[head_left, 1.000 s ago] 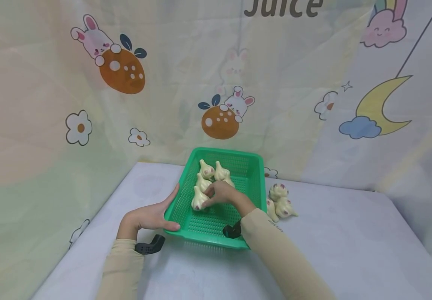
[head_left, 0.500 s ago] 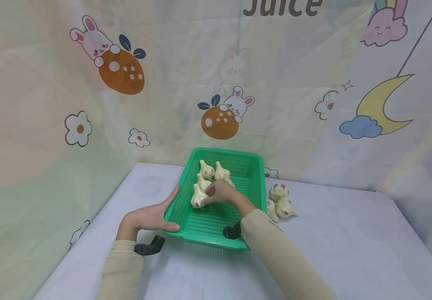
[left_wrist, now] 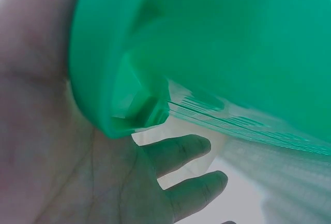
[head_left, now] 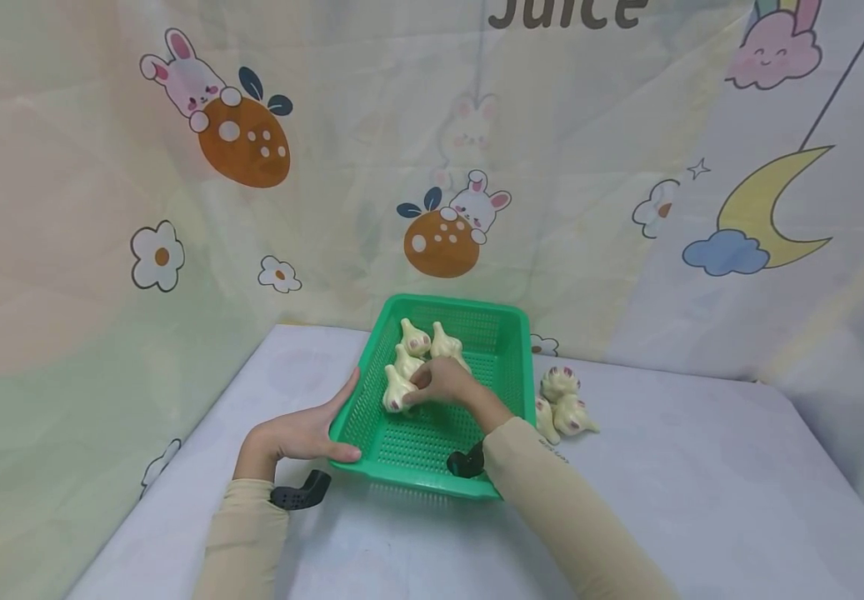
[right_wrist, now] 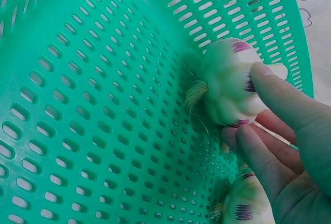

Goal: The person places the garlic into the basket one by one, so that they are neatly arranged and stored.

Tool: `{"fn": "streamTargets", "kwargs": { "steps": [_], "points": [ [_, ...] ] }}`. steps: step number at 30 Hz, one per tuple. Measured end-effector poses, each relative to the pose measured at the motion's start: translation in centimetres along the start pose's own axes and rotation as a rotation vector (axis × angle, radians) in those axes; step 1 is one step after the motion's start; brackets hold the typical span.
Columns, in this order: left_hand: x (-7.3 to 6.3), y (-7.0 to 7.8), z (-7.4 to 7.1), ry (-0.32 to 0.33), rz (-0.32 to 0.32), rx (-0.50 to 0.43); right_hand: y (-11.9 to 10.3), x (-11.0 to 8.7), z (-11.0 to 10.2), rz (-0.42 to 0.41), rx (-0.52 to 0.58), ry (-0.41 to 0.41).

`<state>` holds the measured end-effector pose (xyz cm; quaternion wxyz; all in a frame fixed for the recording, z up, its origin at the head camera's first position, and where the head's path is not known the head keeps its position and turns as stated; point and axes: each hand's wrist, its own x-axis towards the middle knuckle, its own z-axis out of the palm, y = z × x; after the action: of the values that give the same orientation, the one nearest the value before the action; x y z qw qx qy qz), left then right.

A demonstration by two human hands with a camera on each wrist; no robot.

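Observation:
My right hand (head_left: pixel 446 385) reaches into a green plastic basket (head_left: pixel 432 482) and pinches a pale garlic bulb (right_wrist: pixel 232 81) with purple marks and a tuft of roots. That garlic bulb (head_left: pixel 397 390) is near the basket's left wall, its stem toward the back. Behind it stand several more bulbs; one garlic bulb (head_left: pixel 414 340) is at the back left corner and another (head_left: pixel 445 340) is just right of it. At the front left corner, my left hand (head_left: pixel 304 429) rests against the rim, thumb and fingers spread. Its straight fingers (left_wrist: pixel 178 154) show below the corner in the left wrist view.
Right of the basket, several garlic bulbs (head_left: pixel 571 415) lie in a small cluster on the white table (head_left: pixel 701 483), partly hidden by the basket's wall. A printed cloth backdrop (head_left: pixel 342 167) hangs behind the table and along its sides.
My right hand has shifted the pinched garlic bulb slightly toward the back of the basket, closer to the bulb behind it. The left hand and basket have stayed in place.

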<state>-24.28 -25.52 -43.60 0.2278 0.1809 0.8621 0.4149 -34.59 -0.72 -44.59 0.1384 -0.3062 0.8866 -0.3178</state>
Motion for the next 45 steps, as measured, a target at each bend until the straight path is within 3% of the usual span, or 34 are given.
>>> {"fn": "streamTargets", "kwargs": {
  "steps": [9,26,45],
  "points": [
    [-0.13,0.15,-0.03,-0.003,-0.006,-0.012,0.08,0.25,0.12,0.039,-0.011,0.052],
    [-0.17,0.35,-0.02,0.0,-0.012,-0.009,0.18,0.6,0.13,0.02,-0.052,0.088],
    [-0.19,0.39,-0.04,0.001,-0.011,-0.005,-0.17,0.41,0.02,0.038,-0.078,0.074]
  ]
}}
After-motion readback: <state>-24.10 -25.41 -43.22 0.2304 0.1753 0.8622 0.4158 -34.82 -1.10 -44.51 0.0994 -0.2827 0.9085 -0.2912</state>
